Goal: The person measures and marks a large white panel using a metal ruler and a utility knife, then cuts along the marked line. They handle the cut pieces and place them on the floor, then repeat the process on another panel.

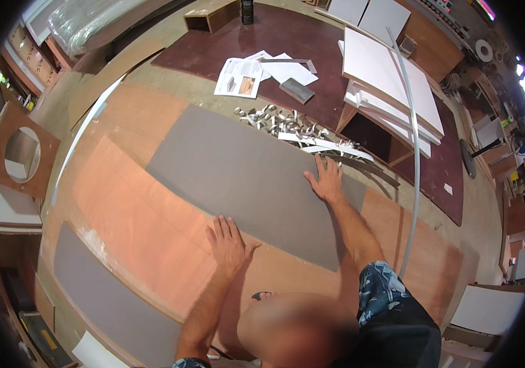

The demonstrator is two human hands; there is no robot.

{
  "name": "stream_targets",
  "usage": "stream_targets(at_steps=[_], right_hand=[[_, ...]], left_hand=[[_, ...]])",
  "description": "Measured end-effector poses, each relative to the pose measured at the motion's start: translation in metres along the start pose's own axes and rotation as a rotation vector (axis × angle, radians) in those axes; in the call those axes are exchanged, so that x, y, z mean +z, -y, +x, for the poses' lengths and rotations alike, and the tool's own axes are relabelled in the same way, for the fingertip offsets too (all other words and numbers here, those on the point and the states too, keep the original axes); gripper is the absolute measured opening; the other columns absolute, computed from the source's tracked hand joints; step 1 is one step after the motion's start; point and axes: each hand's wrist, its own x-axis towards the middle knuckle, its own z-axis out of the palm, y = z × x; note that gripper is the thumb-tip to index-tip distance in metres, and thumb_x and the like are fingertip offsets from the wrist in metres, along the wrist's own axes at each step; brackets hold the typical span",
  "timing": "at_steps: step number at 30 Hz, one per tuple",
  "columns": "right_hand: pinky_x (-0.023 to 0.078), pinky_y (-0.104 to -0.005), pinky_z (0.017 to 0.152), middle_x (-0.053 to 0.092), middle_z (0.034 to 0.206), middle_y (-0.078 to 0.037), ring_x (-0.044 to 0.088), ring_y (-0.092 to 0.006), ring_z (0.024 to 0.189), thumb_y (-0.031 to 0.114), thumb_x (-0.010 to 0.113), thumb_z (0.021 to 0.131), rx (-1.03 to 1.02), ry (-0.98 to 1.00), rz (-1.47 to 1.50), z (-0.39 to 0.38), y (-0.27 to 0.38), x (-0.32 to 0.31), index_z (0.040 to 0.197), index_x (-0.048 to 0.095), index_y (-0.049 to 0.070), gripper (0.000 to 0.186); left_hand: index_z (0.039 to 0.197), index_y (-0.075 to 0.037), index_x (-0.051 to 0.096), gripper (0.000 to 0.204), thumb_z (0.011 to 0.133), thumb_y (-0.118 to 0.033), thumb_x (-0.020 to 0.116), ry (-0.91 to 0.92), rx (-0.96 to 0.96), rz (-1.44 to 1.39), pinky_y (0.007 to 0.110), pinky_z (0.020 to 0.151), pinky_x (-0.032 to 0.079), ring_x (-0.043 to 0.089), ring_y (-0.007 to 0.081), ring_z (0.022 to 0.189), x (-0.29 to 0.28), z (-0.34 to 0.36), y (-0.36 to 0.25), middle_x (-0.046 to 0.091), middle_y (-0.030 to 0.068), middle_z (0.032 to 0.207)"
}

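The person's forearms are bare from elbow to wrist, with no sleeves, gloves, watch or rings to be seen on the left hand (228,240) or the right hand (326,181). The person wears patterned shorts (380,292) in dark blue, light blue and white, a marbled or floral print, above a plain black stretch of fabric (406,334) lower in the view. At the foot a dark sandal strap (261,296) shows across the toes.

The workshop floor (170,73) carries large reddish-brown plywood boards (146,208); a grey rectangular laminate sheet (244,178) lies flat on them, curled offcut strips (281,122) beside it.
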Motion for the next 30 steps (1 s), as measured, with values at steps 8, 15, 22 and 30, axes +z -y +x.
stream_targets(at_steps=[8,15,22,30], right_hand=[[0.026,-0.0552,0.120,0.048,0.149,-0.023,0.040,-0.0396,0.142,0.062,0.051,0.100,-0.001,-0.065,-0.036,0.017,-0.027,0.006,0.156,0.042,0.009,0.077],[0.047,-0.0495,0.101,0.071,0.116,-0.019,0.065,-0.0371,0.115,0.064,0.069,0.088,0.136,0.090,0.170,0.095,-0.031,-0.028,0.120,0.071,0.004,0.069],[0.035,-0.0308,0.058,0.047,0.067,0.006,0.043,-0.0076,0.065,0.034,0.075,0.091,-0.056,0.355,0.612,0.120,-0.063,-0.122,0.071,0.059,0.006,0.039],[0.043,-0.0290,0.069,0.053,0.077,0.005,0.051,-0.0080,0.075,0.021,0.071,0.092,-0.073,0.149,0.564,0.029,-0.167,-0.211,0.082,0.061,0.004,0.022]], left_hand=[[0.157,0.000,0.037,0.120,0.078,-0.089,0.053,0.083,-0.115,0.006,0.079,0.113,0.014,0.026,0.0587,0.147,0.015,0.038,-0.023,0.034,0.0317,0.161],[0.164,-0.012,0.027,0.117,0.079,-0.087,0.056,0.084,-0.171,-0.091,0.080,0.114,0.009,0.017,0.0632,0.149,0.020,0.048,-0.025,0.021,0.0273,0.168],[0.166,-0.016,0.022,0.113,0.082,-0.078,0.063,0.034,-0.160,-0.208,0.080,0.114,0.011,0.016,0.0669,0.147,0.005,0.044,-0.029,0.015,0.0271,0.170],[0.162,-0.016,0.031,0.092,0.090,-0.063,0.064,-0.200,-0.140,-0.334,0.071,0.119,0.015,0.024,0.0414,0.155,-0.003,0.012,-0.014,0.018,0.0223,0.170]])
